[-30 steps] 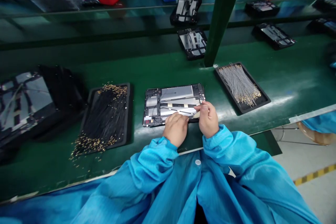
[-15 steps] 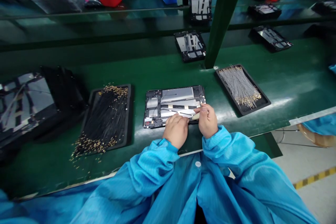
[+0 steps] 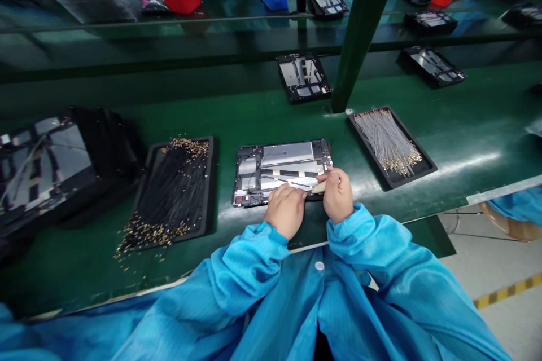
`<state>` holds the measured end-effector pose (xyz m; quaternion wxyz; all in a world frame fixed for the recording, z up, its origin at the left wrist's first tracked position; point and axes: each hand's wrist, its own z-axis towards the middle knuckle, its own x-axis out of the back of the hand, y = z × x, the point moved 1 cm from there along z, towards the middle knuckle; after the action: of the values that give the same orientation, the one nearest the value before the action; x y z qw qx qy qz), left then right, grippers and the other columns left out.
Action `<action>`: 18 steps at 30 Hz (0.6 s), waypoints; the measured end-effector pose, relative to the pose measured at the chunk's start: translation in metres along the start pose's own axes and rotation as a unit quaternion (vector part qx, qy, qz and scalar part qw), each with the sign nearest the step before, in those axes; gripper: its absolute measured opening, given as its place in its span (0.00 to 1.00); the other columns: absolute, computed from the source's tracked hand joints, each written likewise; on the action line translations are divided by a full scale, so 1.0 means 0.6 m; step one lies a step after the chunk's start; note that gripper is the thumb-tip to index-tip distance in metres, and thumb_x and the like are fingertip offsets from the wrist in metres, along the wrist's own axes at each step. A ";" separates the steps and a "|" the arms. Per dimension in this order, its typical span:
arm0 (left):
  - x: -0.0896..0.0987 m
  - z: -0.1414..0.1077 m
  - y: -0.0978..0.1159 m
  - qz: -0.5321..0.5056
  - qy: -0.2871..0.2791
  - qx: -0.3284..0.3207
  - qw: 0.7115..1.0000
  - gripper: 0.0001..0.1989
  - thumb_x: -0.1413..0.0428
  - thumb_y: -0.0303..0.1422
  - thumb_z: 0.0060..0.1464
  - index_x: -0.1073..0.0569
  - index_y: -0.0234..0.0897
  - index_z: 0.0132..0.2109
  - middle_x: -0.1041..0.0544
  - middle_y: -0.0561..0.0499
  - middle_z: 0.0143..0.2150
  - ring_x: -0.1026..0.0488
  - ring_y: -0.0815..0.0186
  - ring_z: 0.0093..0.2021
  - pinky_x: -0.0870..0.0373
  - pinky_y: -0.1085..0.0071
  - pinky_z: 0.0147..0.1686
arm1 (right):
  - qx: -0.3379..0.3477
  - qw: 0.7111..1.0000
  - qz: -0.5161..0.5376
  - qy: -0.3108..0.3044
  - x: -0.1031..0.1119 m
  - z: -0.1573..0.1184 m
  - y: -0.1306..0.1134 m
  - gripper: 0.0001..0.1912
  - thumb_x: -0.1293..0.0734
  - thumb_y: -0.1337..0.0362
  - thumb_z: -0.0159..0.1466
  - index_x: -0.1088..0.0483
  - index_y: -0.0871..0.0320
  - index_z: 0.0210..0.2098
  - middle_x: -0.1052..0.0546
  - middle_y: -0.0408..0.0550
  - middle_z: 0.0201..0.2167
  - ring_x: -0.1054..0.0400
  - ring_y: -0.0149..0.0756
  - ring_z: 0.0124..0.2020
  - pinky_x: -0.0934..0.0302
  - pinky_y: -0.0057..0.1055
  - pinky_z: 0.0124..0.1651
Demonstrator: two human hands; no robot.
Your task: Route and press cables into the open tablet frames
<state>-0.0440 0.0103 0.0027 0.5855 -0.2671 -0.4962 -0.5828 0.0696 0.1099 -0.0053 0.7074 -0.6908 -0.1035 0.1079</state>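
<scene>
My left hand (image 3: pixel 286 210) presses curled on the near edge of the open tablet (image 3: pixel 282 172) on the bench (image 3: pixel 466 124); my right hand (image 3: pixel 337 194) pinches a small pale tool (image 3: pixel 319 186). Cables look laid in; seating them seems unfinished.

Bare desk (image 3: pixel 271 118) lies behind the open tablet (image 3: pixel 282 172); black-wire tray (image 3: pixel 175 189) blocks its left, grey-wire tray (image 3: pixel 389 144) and green post (image 3: pixel 359 34) its right.

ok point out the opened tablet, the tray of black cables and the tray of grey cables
opened tablet (image 3: pixel 279 169), head view, on its silver inner plate
tray of black cables (image 3: pixel 175 189), head view, on the cable bundle
tray of grey cables (image 3: pixel 425 168), head view, on its right rim
</scene>
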 end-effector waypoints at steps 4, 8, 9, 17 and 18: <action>0.000 0.000 0.001 0.002 0.035 -0.022 0.999 0.14 0.48 0.28 0.64 0.16 0.34 0.40 0.19 0.45 0.38 0.21 0.49 0.48 0.26 0.48 0.56 | 0.031 0.999 0.011 0.016 -0.001 0.003 0.004 0.52 0.47 0.20 0.55 0.32 0.64 0.49 0.21 0.56 0.39 0.22 0.39 0.46 0.30 0.37 0.49; 0.018 0.011 0.019 0.016 -0.048 0.035 0.998 0.13 0.46 0.27 0.63 0.15 0.33 0.43 0.19 0.44 0.41 0.22 0.48 0.53 0.29 0.49 0.62 | 0.056 0.998 0.017 0.019 -0.002 0.005 0.008 0.54 0.48 0.18 0.56 0.31 0.64 0.47 0.21 0.54 0.37 0.22 0.37 0.42 0.29 0.34 0.46; 0.026 0.015 0.026 0.024 -0.087 0.061 0.994 0.13 0.46 0.26 0.64 0.15 0.32 0.45 0.19 0.43 0.44 0.23 0.48 0.56 0.31 0.50 0.65 | 0.059 0.998 0.014 0.020 -0.002 0.005 0.009 0.54 0.48 0.18 0.56 0.30 0.64 0.47 0.21 0.54 0.36 0.22 0.37 0.42 0.30 0.33 0.45; 0.059 0.035 0.060 0.060 -0.205 0.136 0.967 0.16 0.47 0.27 0.68 0.16 0.32 0.53 0.20 0.42 0.53 0.29 0.51 0.65 0.40 0.57 0.71 | 0.082 0.996 0.006 0.016 -0.002 0.004 0.008 0.52 0.48 0.20 0.59 0.30 0.65 0.47 0.21 0.54 0.35 0.22 0.35 0.41 0.30 0.30 0.41; 0.056 0.034 0.057 0.054 -0.195 0.133 0.970 0.16 0.47 0.27 0.67 0.16 0.32 0.52 0.20 0.43 0.52 0.29 0.51 0.64 0.39 0.56 0.71 | 0.085 0.996 0.001 0.019 -0.002 0.004 0.007 0.52 0.48 0.20 0.59 0.29 0.65 0.47 0.21 0.54 0.35 0.22 0.35 0.40 0.30 0.31 0.43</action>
<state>-0.0229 0.0203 0.0489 0.5387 -0.3218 -0.6585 -0.4156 0.0677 0.1116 -0.0097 0.7653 -0.6302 -0.0797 0.1035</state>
